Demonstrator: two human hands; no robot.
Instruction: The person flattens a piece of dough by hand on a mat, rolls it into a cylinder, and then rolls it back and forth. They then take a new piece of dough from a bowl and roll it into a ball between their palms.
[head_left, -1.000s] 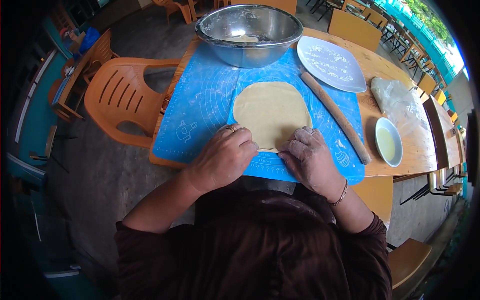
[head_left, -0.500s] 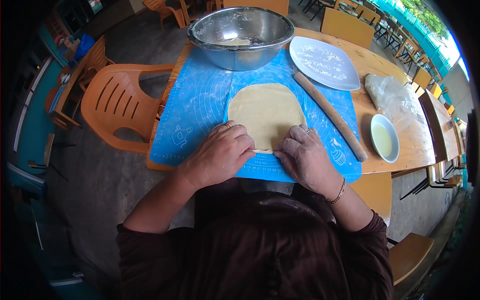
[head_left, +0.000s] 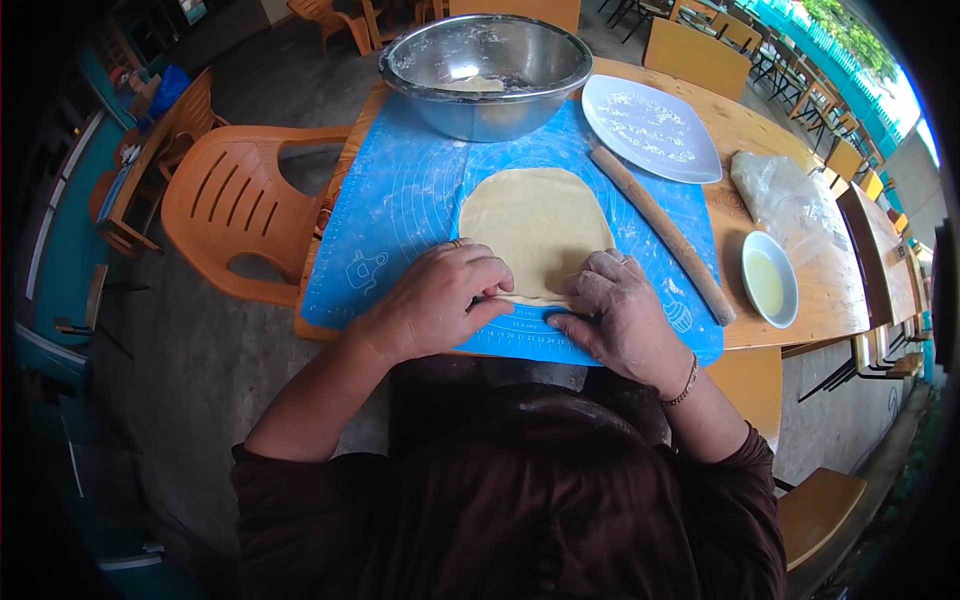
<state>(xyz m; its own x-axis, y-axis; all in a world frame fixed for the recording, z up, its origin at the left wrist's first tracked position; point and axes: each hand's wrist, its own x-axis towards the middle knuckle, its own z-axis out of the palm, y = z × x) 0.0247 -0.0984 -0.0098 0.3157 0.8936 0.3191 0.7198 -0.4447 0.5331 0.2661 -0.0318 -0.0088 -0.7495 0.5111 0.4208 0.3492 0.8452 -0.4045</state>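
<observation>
A flat, pale sheet of dough (head_left: 535, 225) lies on a blue printed baking mat (head_left: 400, 200). Its near edge is turned over into a thin lip. My left hand (head_left: 445, 295) pinches the left part of that lip between thumb and curled fingers. At the lip's right part is my right hand (head_left: 625, 315), dusted with flour, fingers curled over the dough and thumb lower, over the mat. Some of the edge is hidden under the fingers of both hands. A wooden rolling pin (head_left: 662, 235) lies slanted on the mat, right of the dough.
Behind the dough stands a steel bowl (head_left: 490, 110) with some dough inside. A floury white plate (head_left: 650, 130) overlaps the mat's far right corner. On the wooden table (head_left: 825, 290) are a clear plastic bag (head_left: 785, 195) and a small bowl of yellowish liquid (head_left: 768, 280). An orange chair (head_left: 235, 200) stands left.
My right thumb has come away from the dough's edge, while the fingers stay at it. My left hand has shifted slightly, and more of the turned lip shows between the hands.
</observation>
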